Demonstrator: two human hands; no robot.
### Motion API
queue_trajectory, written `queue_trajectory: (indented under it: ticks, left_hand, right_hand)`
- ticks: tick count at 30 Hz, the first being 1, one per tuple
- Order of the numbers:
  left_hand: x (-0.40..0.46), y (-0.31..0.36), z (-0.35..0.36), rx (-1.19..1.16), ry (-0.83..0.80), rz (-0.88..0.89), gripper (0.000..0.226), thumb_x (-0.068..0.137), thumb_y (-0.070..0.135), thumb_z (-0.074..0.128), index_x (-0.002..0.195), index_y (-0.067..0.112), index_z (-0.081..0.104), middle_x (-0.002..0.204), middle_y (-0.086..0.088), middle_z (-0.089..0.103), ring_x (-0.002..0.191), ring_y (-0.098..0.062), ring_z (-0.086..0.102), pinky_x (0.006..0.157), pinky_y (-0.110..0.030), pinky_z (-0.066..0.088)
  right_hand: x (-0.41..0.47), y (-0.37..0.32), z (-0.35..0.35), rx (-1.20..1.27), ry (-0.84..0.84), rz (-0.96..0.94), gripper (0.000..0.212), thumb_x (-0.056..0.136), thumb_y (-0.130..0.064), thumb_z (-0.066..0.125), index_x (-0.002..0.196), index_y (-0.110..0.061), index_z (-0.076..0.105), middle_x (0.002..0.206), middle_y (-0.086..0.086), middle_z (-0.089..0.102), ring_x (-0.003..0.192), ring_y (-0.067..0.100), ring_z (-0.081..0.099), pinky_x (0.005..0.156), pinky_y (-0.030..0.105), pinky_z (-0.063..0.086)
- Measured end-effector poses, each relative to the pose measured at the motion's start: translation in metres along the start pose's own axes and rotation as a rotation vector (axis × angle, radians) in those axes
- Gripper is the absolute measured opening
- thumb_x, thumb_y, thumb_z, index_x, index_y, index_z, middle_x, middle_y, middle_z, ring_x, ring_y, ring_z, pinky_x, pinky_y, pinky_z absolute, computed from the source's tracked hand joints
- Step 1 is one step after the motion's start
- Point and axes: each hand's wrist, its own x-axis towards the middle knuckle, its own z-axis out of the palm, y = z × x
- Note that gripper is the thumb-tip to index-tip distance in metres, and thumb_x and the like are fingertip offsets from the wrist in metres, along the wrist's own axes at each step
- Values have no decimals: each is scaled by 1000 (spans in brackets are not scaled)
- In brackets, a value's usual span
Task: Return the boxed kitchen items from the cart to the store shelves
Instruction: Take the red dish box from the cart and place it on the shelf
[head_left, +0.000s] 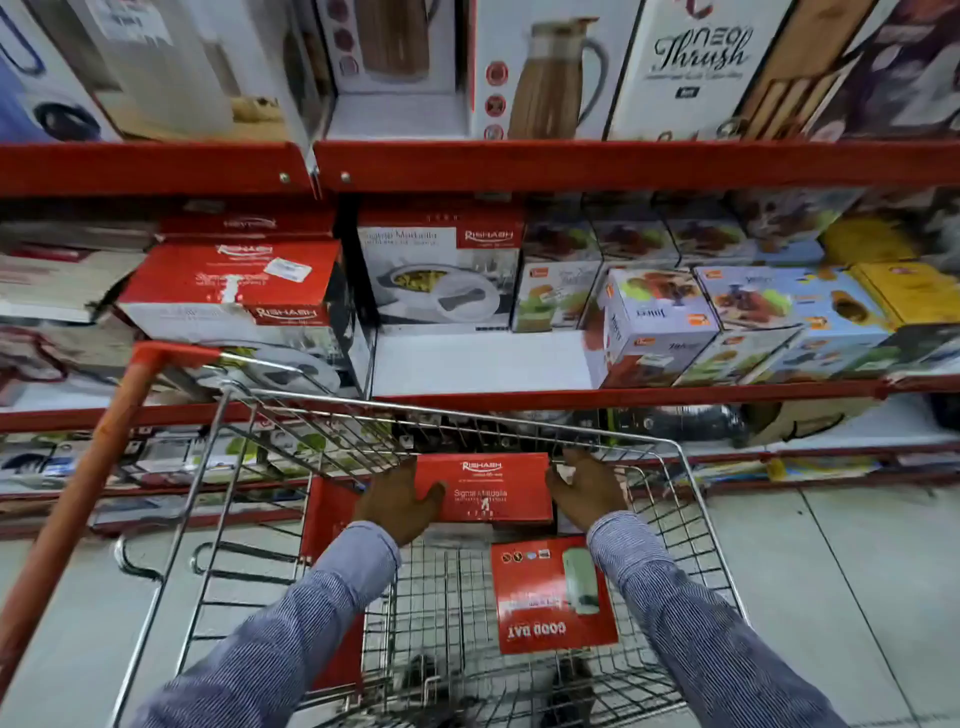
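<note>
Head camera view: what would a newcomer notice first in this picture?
First, two hands, the left hand and the right hand, gripping the sides of a red Rishabh cardboard box at the far end of the wire shopping cart. Next, the bright red steel shelf edge across the top. Directly above the cart, a bare white gap on the middle shelf draws the eye.

- Middle red metal shelf (623, 397): bare white strip along the front edge, between the black upright divider (358, 332) and a tilted white-and-purple carton (657, 325).
- Behind that strip: white-and-red Rishabh carton (441, 275).
- Wire cart (691, 499): open top; far rim close under the shelf edge.
- Cart floor: flat red "Good Day" box (553, 597); bare mesh to its left.
</note>
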Motion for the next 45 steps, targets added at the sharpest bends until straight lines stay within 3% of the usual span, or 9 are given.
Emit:
queue_trajectory:
  ticks: [6,10,15,20,26,29,37,40,45]
  left_hand:
    - [32,-23,37,-406,-309,-256,72,66,48,56,129,12,59,130,-12,63,121,-32,58,108,-41,44]
    - [61,-55,69,-527,-283,-352,71,58,47,62,120,13,66,123,-13,68,110,-31,62,97,-39,50]
    - [56,-49,60,-649,-271,-393,54,74,34,69,122,11,62,121,-14,66,110,-32,61,77,-34,49]
    - [31,-45,33,-745,-118,-354,43,76,30,74,115,13,69,117,-13,71,112,-34,63,104,-49,47]
    - [-19,-22,-32,-749,166,-174,27,80,42,72,84,16,74,82,2,76,82,-21,71,79,-32,54]
    - [-40,-7,-72,-614,324,-103,32,84,45,68,83,14,74,78,2,74,70,-10,65,64,-23,47]
    - [-72,26,-149,-497,596,69,51,69,65,59,82,17,74,75,1,75,70,-19,70,75,-36,57]
    - [-72,30,-167,-486,650,135,51,70,66,58,81,18,72,75,3,75,68,-17,71,76,-38,59]
    - [-64,45,-187,-438,702,201,53,80,59,53,104,17,74,95,-7,79,80,-26,74,79,-40,59]
  right_hand:
    - [4,1,18,74,-261,205,32,97,-32,42,105,-13,66,119,12,66,110,26,60,68,23,34]
    - [12,2,29,135,-295,264,33,94,-30,41,87,-16,70,109,11,68,101,26,63,74,25,40]
    - [9,-3,22,278,-245,263,37,97,-17,36,113,2,63,128,21,63,114,32,58,94,34,44]
    - [-6,-11,2,424,-94,246,38,86,-47,48,87,-20,74,97,4,75,95,24,66,93,40,47]
    - [-25,-38,-41,547,84,129,37,84,-53,52,81,-21,71,84,-2,76,84,22,69,81,35,52]
    - [-30,-58,-67,602,148,74,33,87,-44,56,78,-16,71,87,8,77,87,29,70,88,41,54]
    - [-45,-111,-139,666,261,-127,21,87,-29,61,74,-15,71,75,-1,73,73,17,66,66,25,49]
    - [-46,-125,-160,694,274,-191,18,85,-25,63,72,-15,72,77,3,75,76,23,68,75,37,55]
    - [-38,-142,-177,747,288,-263,18,89,-12,64,102,-9,75,95,11,77,92,31,73,80,39,60]
